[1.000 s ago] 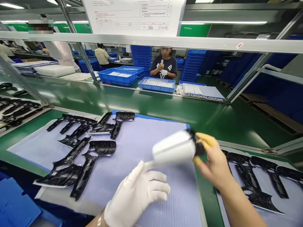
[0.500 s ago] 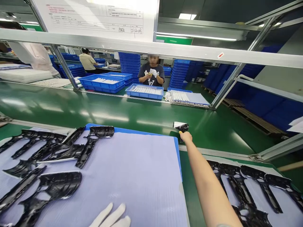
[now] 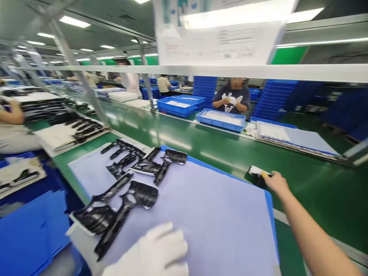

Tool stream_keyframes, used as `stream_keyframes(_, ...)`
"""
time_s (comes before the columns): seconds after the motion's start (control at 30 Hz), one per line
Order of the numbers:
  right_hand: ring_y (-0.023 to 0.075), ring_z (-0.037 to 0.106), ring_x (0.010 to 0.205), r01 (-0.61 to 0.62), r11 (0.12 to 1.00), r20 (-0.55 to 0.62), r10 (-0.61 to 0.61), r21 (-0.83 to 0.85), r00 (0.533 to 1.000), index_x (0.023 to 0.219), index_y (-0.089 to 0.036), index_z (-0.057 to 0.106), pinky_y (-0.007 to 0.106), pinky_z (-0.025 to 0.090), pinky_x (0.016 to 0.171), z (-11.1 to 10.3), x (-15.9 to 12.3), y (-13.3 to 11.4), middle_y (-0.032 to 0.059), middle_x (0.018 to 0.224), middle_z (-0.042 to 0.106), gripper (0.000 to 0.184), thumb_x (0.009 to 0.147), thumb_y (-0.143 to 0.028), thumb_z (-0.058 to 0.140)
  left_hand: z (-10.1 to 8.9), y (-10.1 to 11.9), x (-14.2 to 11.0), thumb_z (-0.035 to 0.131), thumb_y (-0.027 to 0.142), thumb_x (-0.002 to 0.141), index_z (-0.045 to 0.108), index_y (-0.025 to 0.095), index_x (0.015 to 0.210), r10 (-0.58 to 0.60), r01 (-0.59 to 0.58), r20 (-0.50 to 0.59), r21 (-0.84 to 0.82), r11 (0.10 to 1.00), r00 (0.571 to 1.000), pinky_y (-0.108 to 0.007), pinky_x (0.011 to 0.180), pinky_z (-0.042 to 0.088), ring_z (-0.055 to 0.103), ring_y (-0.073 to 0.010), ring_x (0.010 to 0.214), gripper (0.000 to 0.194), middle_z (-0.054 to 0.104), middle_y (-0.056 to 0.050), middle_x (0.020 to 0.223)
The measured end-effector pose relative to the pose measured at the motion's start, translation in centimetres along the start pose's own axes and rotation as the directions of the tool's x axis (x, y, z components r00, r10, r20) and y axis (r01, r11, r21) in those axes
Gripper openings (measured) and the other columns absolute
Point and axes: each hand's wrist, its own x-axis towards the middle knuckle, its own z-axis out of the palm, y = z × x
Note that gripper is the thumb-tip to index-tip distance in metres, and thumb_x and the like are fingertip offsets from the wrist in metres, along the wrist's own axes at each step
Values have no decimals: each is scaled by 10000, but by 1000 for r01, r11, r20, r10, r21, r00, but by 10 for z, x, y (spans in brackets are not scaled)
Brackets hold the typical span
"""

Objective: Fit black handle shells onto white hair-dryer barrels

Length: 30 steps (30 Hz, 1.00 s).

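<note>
Far left, a co-worker's hand (image 3: pixel 15 113) rested near a bench with rows of black parts on white sheets (image 3: pixel 83 130); below that sat a blue corrugated plastic board (image 3: pixel 31 234). Then came the main pile: glossy black moulded parts (image 3: pixel 138 195) lying on a lilac corrugated sheet (image 3: pixel 218 214) on the green tabletop (image 3: pixel 316 207). They looked stiff, fairly light and easy to scuff, with thin branching arms, so I'd take them by the thick central body rather than the arms; that shiny finish might be slippery too.

The left hand (image 3: pixel 146 251), in a white glove, sat at the bottom edge just beside the lowest part; it was blurred and cut off, so I couldn't tell how open it was, though nothing showed in its grip. Past that, a blue tray (image 3: pixel 175 109) and a second blue tray (image 3: pixel 221 127) held rows of white pieces, with a co-worker (image 3: pixel 231 99) standing behind them.

The right hand (image 3: pixel 276 183), bare except for yellow finger cots (image 3: pixel 263 174), was curled around a small black part (image 3: pixel 257 174) with a white strip on it; that part sat just past the sheet's blue far edge, above the tabletop. Further right, more white pieces lay on a blue sheet (image 3: pixel 301 140).
</note>
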Motion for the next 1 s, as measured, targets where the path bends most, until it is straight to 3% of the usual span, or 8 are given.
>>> stream_keyframes(0.1,259,714,853,320,945,-63,-316,70,947,1124,-168,659,390,570,713,-23,-4,-34,130,1003,714,334,970,-451,573,-63,-35,10,581,249,887,719,239,979,-180,181,-35,358,916,983,-430,1043,426,625,-286,1087,167,714,-97,1122)
stream_keyframes(0.2,337,729,923,583,803,-11,-586,121,810,1199,-156,662,413,571,682,-37,-42,-94,186,1077,729,404,911,-427,579,-105,-102,26,488,238,948,727,179,980,-366,327,-35,536,778,930,-476,995,451,612,-299,1092,248,681,-137,1127)
stream_keyframes(0.33,265,721,956,771,610,238,-788,180,568,1306,-243,628,411,574,835,-36,-122,-195,83,1098,751,397,949,-390,534,-107,-182,48,688,280,865,684,164,1079,-456,304,131,583,753,880,-560,1029,435,536,-320,1242,243,625,-112,1280)
stream_keyframes(0.5,250,690,1027,833,517,505,-782,197,366,1396,-219,539,469,542,932,2,-183,-286,98,1188,706,406,1012,-353,550,-92,-207,63,693,307,881,683,160,1081,-449,282,214,532,798,868,-609,1143,309,443,-322,1372,249,576,-101,1398)
stream_keyframes(0.67,277,626,1139,789,604,603,-673,112,429,1301,-201,591,528,497,998,44,-202,-321,110,1305,623,374,998,-421,585,-132,-199,50,727,262,845,702,146,936,-482,450,4,353,821,876,-595,1171,250,395,-315,1408,149,619,-91,1344)
stream_keyframes(0.83,281,625,1094,685,708,504,-660,170,557,1123,-179,655,535,473,985,29,-202,-320,101,1160,667,380,961,-517,592,-172,-190,14,628,361,927,657,142,1064,-711,712,-330,-141,688,621,-496,964,503,635,-260,1086,260,676,-78,1142)
stream_keyframes(0.9,279,639,1040,619,728,443,-678,295,586,1121,-190,620,512,489,947,5,-197,-305,95,1075,682,379,930,-517,617,-173,-179,1,577,399,957,644,138,1048,-791,679,-316,-406,612,523,-418,828,565,673,-212,915,285,687,-56,1022)
stream_keyframes(1.0,249,681,836,472,702,417,-704,534,575,1166,-220,484,431,548,788,-37,-191,-261,37,842,685,413,881,-488,618,-159,-148,-15,589,328,952,621,130,896,-843,515,-149,-732,445,517,-327,694,584,659,-146,725,209,652,-20,811)
